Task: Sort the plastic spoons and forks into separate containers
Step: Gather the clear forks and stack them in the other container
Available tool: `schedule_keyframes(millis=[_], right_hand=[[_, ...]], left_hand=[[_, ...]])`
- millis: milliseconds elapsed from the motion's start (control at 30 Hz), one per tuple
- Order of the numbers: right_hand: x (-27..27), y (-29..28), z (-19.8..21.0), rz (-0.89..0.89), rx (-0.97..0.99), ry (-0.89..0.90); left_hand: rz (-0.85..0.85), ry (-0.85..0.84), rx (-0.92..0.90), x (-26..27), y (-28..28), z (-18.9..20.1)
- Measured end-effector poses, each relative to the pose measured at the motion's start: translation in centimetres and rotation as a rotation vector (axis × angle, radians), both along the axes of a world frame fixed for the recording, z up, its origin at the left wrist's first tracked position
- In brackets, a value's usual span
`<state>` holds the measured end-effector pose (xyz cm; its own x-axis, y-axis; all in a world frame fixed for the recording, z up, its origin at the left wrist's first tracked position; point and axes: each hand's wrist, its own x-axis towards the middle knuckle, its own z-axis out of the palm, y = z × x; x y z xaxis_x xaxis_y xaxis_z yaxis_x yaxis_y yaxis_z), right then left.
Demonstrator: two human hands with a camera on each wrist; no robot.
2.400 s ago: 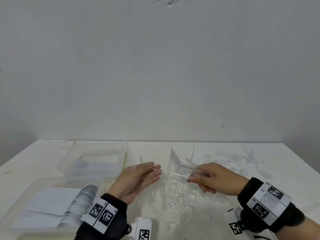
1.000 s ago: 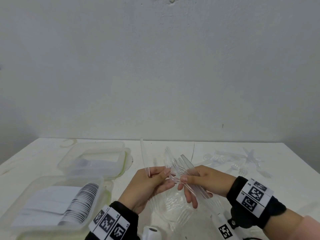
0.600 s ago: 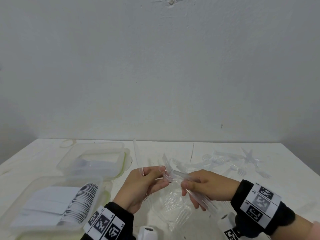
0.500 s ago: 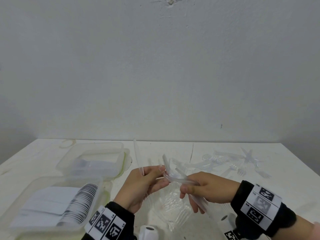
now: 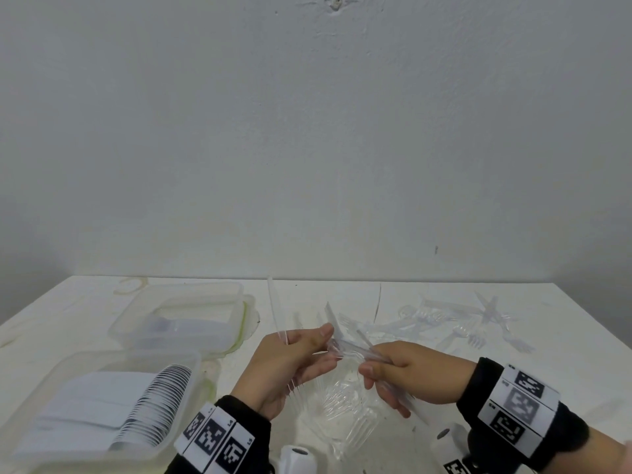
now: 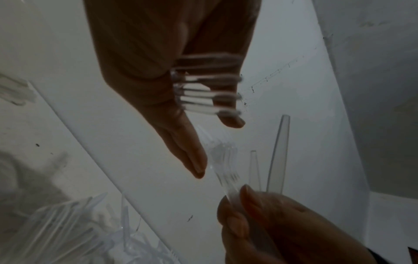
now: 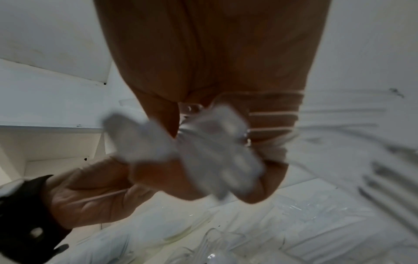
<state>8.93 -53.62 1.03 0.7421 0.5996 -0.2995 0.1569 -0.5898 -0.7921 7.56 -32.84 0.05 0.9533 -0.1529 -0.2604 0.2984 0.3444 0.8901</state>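
Note:
In the head view my left hand [image 5: 319, 342] grips clear plastic forks [image 5: 274, 311], handles up and tines [image 5: 294, 391] below the palm. The left wrist view shows those tines [image 6: 203, 92] lying across my left hand [image 6: 214, 148]. My right hand [image 5: 372, 367] grips a bundle of clear cutlery [image 5: 345, 345] and holds its end against the left fingertips. In the right wrist view the bundle [image 7: 214, 142] is blurred in my right hand [image 7: 226, 160]. A near container [image 5: 68, 367] holds stacked white spoons [image 5: 154, 405]. A far container [image 5: 236, 295] holds clear cutlery.
A heap of clear cutlery [image 5: 342, 412] lies on the white table [image 5: 564, 354] under both hands. More loose clear forks and spoons [image 5: 461, 323] are scattered at the back right. A bare wall rises right behind the table's far edge.
Both hands came together from apart. The right hand brought its bundle up to the left fingertips. Over the last half second they have barely shifted.

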Motion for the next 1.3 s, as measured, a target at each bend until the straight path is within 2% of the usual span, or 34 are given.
schedule_keyframes(millis=[333,467,533,867,1000,1100,1200,1300], right_hand=[[-0.1,0.1,-0.6,0.031,0.054,0.085],[-0.1,0.1,-0.7,-0.001,0.273,0.325],[0.0,0.0,-0.5,0.012,0.312,0.379],[0.9,-0.2,-0.4,0.091,0.316,0.447],[1.0,-0.7,-0.4,0.063,0.302,0.412],[2.1,-1.6,1.5,-0.091,0.308,0.280],[4.0,-1.3,3.8,-0.238,0.300,0.137],[5.2,0.0,4.8,-0.286,0.271,0.104]], left_hand=[[-0.017,-0.007,0.030,0.2,-0.5,-0.2],[-0.035,-0.010,-0.015,0.1,-0.4,-0.2],[-0.041,-0.010,-0.035,0.1,-0.5,-0.2],[-0.124,-0.025,-0.025,0.3,-0.2,-0.4],[-0.146,-0.020,-0.021,0.2,-0.1,-0.4],[-0.208,0.029,0.016,0.4,0.1,-0.3],[-0.386,0.062,0.106,0.4,-0.5,0.0],[-0.566,0.086,0.158,0.3,-1.7,0.1]])
